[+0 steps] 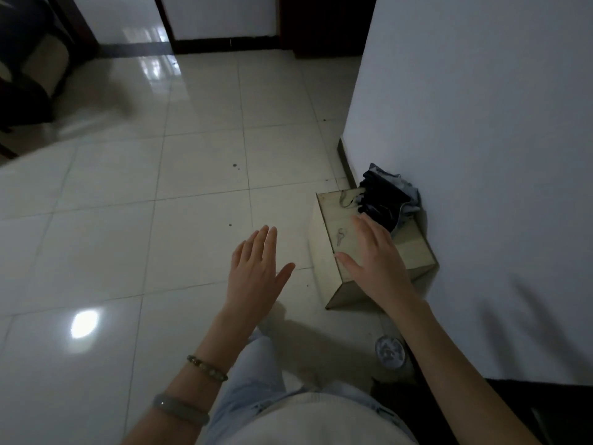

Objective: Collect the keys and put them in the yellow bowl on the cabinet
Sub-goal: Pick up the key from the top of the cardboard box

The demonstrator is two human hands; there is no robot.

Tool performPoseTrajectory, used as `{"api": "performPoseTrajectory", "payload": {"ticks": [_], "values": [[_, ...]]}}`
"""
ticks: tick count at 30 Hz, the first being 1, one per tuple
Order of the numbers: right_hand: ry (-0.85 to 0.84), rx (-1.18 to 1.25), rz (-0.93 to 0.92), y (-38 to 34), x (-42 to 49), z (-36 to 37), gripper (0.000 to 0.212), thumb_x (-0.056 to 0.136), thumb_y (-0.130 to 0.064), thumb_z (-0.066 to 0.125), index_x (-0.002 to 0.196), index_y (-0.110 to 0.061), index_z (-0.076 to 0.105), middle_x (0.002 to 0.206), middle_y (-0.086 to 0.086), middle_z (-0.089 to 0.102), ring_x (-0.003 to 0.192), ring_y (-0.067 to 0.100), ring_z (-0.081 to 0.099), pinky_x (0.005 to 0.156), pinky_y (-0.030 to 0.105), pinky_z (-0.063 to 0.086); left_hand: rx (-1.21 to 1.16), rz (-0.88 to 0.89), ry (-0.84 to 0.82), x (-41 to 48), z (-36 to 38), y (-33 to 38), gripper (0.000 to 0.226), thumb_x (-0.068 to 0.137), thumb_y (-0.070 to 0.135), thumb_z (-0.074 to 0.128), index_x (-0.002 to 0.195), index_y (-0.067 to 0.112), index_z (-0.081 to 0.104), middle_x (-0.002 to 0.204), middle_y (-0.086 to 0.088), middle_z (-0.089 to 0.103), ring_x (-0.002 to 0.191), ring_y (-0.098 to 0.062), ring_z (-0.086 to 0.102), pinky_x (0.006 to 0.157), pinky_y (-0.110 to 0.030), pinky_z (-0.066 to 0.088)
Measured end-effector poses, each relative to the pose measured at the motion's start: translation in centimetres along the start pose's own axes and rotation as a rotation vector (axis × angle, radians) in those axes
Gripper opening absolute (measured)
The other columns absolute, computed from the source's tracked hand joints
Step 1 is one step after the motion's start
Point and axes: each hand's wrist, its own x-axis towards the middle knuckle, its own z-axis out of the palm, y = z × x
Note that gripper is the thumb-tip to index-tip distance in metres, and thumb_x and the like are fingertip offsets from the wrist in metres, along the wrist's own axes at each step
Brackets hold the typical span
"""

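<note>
The keys (340,236) lay flat on top of a low wooden box (414,248), a small pale bunch on a ring, near the box's left edge and about midway along it. Your right hand (375,256) was over that same top, at about three o'clock from the keys, fingers spread and flat, palm down, holding nothing; the thumb pointed toward nine o'clock just below the keys, though whether the hand touched the wood could not be told. At twelve to one o'clock from the keys, a heap of dark folded clothes (386,197) sat on the far end of the box, pushed against the white wall (481,123), and a thin cord (347,200) trailed from it onto the wood. Your left hand (256,271) hung at nine o'clock from the keys, out over the pale tiled floor (160,187), likewise open with the fingers straight and empty. Two bracelets (205,367) showed on that wrist and forearm. At six o'clock from the box, a small round patterned object (390,351) sat on the floor beside your right forearm.
</note>
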Motion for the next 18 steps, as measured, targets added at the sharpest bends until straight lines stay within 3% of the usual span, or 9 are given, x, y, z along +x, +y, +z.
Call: {"api": "performPoseTrajectory", "payload": {"ticks": [7,18], "values": [[0.037,0.001,0.179,0.3,8.9,3.2,0.066,0.085,-0.035,0.059,0.138,-0.010,0.028,0.144,0.019,0.036,0.132,0.035,0.033,0.103,0.050,0.041,0.025,0.182,-0.080,12.2,0.7,-5.2,0.069,0.092,0.049,0.040,0.142,0.006,0.020,0.149,-0.015,0.030,0.137,-0.030,0.027,0.112,-0.043,0.022],[0.161,0.071,0.488,0.7,18.4,7.2,0.058,0.087,-0.031,0.059,0.135,-0.012,0.034,0.140,0.016,0.041,0.131,0.031,0.036,0.102,0.040,0.039,0.042,0.544,-0.207,27.2,2.2,-9.3,0.068,0.090,0.047,0.045,0.140,0.006,0.025,0.146,-0.016,0.035,0.134,-0.031,0.033,0.110,-0.044,0.024]]}}
